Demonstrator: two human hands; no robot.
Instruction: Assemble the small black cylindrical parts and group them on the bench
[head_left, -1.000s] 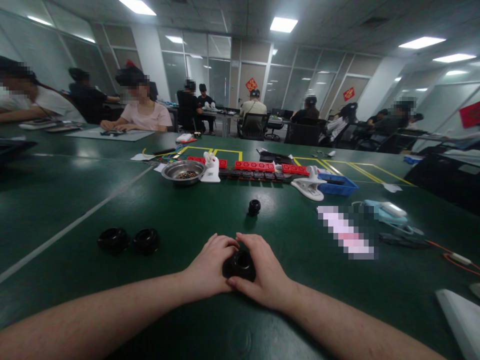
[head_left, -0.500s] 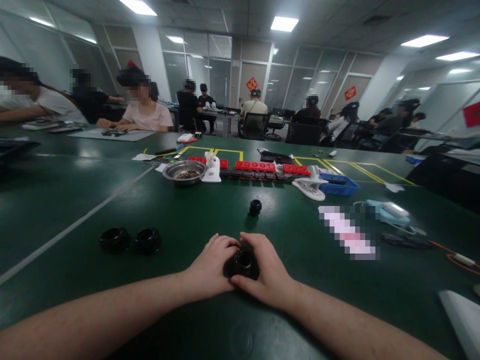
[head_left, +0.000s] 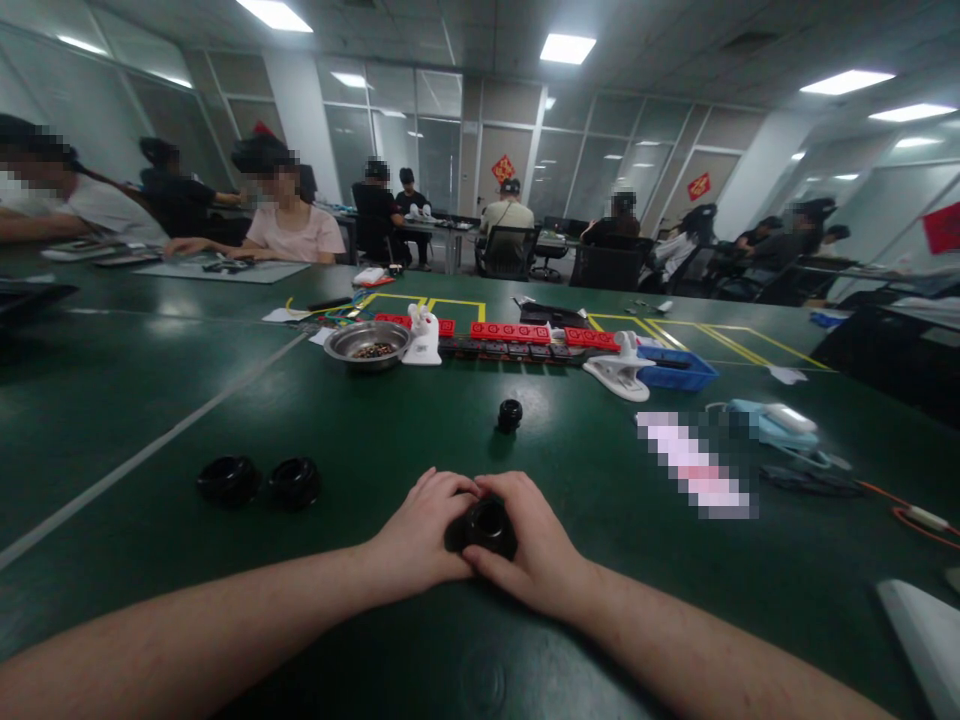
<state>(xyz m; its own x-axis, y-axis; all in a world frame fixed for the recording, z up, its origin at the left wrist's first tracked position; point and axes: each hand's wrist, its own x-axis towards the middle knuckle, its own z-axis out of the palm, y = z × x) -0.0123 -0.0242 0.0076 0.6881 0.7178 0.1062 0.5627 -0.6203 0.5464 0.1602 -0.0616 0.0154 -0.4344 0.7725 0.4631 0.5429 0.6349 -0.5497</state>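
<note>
Between my two hands is a glossy black fitting (head_left: 491, 522) with a round hole facing up, resembling a cable gland. My left hand (head_left: 427, 525) curls around its left side, while my right hand (head_left: 534, 535) wraps the right side with the thumb in front. Its lower part is partly covered by my fingers. Just beyond my hands a smaller black ribbed fitting (head_left: 509, 415) stands on the green table (head_left: 390, 425). Off to the left, two more black fittings lie side by side, the outer one (head_left: 229, 481) and the inner one (head_left: 294, 483).
Across the table are a metal bowl (head_left: 367, 347) of small parts, two white clamps (head_left: 424, 338), red strips (head_left: 510, 332) and a blue tray (head_left: 679, 370). At right lie a light-blue device (head_left: 772, 420) and cables (head_left: 810, 480). A person in pink (head_left: 296, 230) sits at the far left.
Both hands stay around the black fitting, with only a slight shift of the right fingers toward the left hand. Across the table, a co-worker's hand has moved left.
</note>
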